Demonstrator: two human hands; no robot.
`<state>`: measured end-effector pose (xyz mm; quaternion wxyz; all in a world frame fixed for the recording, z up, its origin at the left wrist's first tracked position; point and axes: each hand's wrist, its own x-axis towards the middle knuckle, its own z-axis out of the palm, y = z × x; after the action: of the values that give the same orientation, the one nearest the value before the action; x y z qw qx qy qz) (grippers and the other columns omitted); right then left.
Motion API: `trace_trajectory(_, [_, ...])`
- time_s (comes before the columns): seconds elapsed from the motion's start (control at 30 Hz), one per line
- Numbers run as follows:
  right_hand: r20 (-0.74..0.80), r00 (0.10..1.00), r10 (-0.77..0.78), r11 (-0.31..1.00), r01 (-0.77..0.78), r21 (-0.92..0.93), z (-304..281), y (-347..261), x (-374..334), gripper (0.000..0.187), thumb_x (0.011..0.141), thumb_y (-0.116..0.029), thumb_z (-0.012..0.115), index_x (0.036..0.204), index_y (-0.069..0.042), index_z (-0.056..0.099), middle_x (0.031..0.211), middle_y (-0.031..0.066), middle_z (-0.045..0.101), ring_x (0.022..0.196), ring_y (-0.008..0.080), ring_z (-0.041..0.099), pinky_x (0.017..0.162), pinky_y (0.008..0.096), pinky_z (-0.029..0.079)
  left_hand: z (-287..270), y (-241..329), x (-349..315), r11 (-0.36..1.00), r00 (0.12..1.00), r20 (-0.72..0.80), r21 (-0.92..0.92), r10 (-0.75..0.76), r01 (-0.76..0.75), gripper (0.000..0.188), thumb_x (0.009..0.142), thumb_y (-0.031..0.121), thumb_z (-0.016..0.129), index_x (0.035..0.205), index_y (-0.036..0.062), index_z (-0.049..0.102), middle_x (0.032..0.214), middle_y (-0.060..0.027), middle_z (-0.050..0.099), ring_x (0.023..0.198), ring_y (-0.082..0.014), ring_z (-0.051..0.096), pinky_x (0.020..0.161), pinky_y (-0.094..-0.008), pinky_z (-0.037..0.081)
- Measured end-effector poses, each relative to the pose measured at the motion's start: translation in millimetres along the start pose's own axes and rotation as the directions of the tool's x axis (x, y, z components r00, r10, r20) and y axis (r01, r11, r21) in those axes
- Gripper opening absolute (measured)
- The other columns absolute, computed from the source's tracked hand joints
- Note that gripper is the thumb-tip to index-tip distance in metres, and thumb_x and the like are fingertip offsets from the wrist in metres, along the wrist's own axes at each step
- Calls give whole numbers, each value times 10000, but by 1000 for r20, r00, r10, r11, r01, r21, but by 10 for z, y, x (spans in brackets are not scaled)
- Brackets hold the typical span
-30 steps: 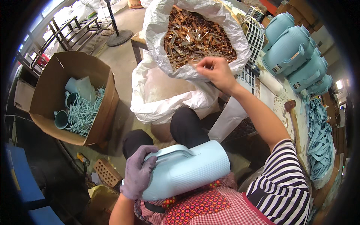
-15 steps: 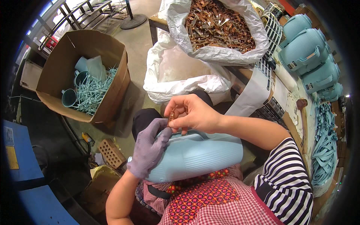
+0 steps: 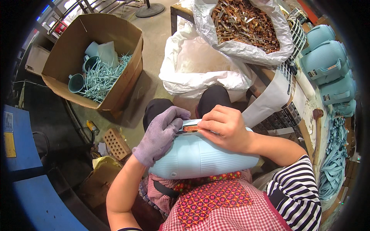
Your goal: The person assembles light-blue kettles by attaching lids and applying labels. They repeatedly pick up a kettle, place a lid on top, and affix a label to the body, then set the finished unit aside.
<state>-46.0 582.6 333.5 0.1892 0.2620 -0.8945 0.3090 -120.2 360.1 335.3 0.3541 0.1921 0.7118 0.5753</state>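
Observation:
Across my lap lies a light-blue ribbed plastic jug-like body [image 3: 200, 159], its handle side facing away from me. My left hand [image 3: 160, 133], in a grey-purple glove, is closed round the left end of its handle area. The bare right hand [image 3: 225, 129] pinches the right end of a small copper-coloured metal strip [image 3: 190, 129]. That strip lies lengthwise against a slot in the handle. How deep it sits in the slot I cannot tell. My right fingers partly cover the handle's right end.
Ahead, a white sack of copper-coloured strips [image 3: 246, 29] stands beside another white sack [image 3: 204, 61]. A cardboard box [image 3: 127, 84] with blue scraps is at left. Stacked blue bodies [image 3: 325, 65], a hammer [image 3: 318, 115] and blue strips [image 3: 333, 161] line the right. A brick [image 3: 115, 144] lies on the floor.
The copper-coloured strip has gone from upright between both hands down onto the handle slot. My right hand has moved right and lower. The blue body has turned slightly, and the whole view has shifted.

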Motion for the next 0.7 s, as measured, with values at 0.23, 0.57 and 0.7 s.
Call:
trace_trajectory(0.23, [-9, 999, -32, 996, 31, -87, 40, 39, -54, 216, 747, -153, 817, 897, -45, 706, 819, 48, 649, 708, 250, 610, 633, 374, 529, 94, 14, 26, 995, 999, -43, 103, 13, -8, 232, 910, 91, 630, 1110, -24, 609, 990, -52, 637, 937, -119, 587, 872, -289, 496])
trace_trajectory(0.57, [349, 617, 705, 469, -775, 423, -691, 204, -864, 232, 910, -277, 725, 886, -46, 717, 766, -12, 636, 659, 59, 545, 597, 225, 407, 97, 146, -181, 763, 913, -3, 550, 409, -340, 474, 882, 343, 725, 1236, 43, 629, 1119, -203, 682, 1067, -375, 658, 929, -454, 514])
trace_trajectory(0.7, [206, 639, 741, 411, -675, 612, -1220, 353, -1640, 236, 963, -300, 673, 929, -67, 646, 728, -51, 553, 634, 25, 471, 568, 191, 329, 678, -80, 29, 801, 792, -131, 26, 596, -598, 561, 883, 348, 718, 1332, 34, 599, 1218, -218, 642, 1132, -374, 623, 1001, -448, 497])
